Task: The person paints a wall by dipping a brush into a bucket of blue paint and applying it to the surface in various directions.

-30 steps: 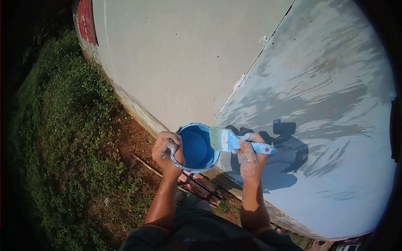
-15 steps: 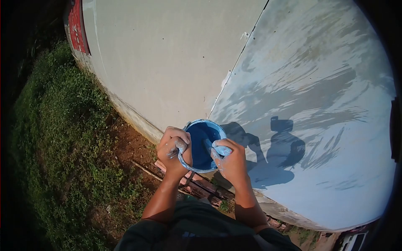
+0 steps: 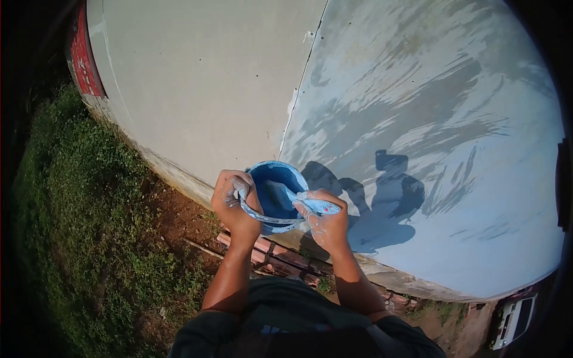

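1. The paint can (image 3: pixel 271 194) of blue paint is held up in front of the wall (image 3: pixel 197 89).
2. The left hand (image 3: pixel 234 203) has its fingers wrapped round the can's left rim.
3. The right hand (image 3: pixel 325 224), fingers closed on the brush (image 3: pixel 301 201), dips the bristles into the can.

Pail (image 3: pixel 271 194) between my hands: left hand (image 3: pixel 234 203) on its left rim, right hand (image 3: pixel 325 224) at its right. Brush (image 3: pixel 298 200) in pail. Wall (image 3: pixel 370 119) ahead; grass (image 3: pixel 77 209) left; bricks (image 3: pixel 268 253) below pail.
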